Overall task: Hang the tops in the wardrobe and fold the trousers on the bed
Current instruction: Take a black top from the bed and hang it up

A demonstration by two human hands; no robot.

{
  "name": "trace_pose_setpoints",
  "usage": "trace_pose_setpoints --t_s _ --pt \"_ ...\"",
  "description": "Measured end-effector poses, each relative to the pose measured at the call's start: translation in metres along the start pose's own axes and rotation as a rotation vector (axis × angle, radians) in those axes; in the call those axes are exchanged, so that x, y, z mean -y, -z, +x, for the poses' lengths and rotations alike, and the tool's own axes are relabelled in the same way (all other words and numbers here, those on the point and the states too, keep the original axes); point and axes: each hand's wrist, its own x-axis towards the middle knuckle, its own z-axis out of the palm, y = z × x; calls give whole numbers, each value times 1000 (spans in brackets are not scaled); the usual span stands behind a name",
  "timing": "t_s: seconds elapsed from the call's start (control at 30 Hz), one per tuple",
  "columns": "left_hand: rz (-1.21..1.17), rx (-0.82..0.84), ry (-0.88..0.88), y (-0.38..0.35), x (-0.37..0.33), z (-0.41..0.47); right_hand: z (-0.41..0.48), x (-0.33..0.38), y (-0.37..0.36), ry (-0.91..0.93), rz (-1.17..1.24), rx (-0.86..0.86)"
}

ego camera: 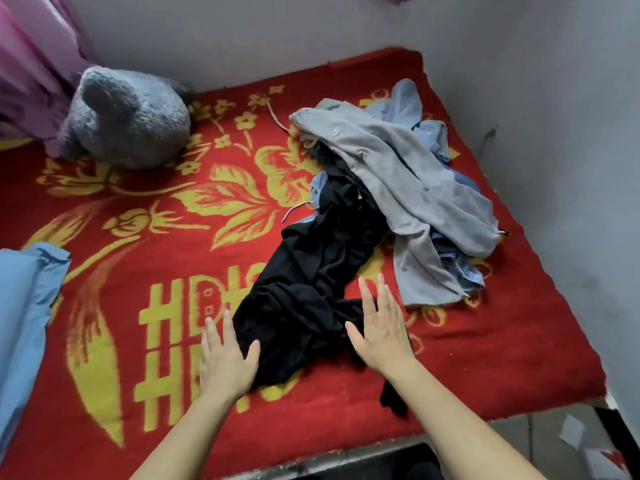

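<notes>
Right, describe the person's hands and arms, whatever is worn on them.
The left hand and right hand wear nothing: no gloves, rings or watch show. The left forearm and right forearm are uncovered too, with no sleeve, cuff or bracelet in view down to the frame's bottom edge.

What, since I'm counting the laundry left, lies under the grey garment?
Blue clothes and the far end of the black garment poke out from under the grey garment; how many pieces lie beneath is covered.

Bare left forearm (187, 434), bare right forearm (450, 417)
</notes>
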Motion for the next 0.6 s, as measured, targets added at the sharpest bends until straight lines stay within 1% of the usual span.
trace_pose_setpoints --t_s 0.1,0.23,0.33,0.37,0.43,0.47,0.53,0.57,0.6 --pt "-74 118 92 -24 30 37 -8 21 -61 -50 -3 78" --pt "-241 209 254 -85 73 82 -19 36 -145 -98 33 169" --pt "-292 240 398 -130 96 99 -21 27 -191 -112 -28 245" --pt "-336 238 448 -144 101 104 -15 24 -202 -109 -45 232" --pt "-439 228 529 -171 106 112 2 17 -219 -112 -37 104" --pt "-455 203 532 -184 107 113 12 12 -226 -121 -23 12" --pt "-455 155 433 -207 102 109 30 1 -237 -164 -8 -118" --pt "-497 162 355 -218 98 104 37 -5 -243 -199 -3 -118" --pt "-571 196 295 -227 93 97 41 -10 -248 -232 -19 -71"
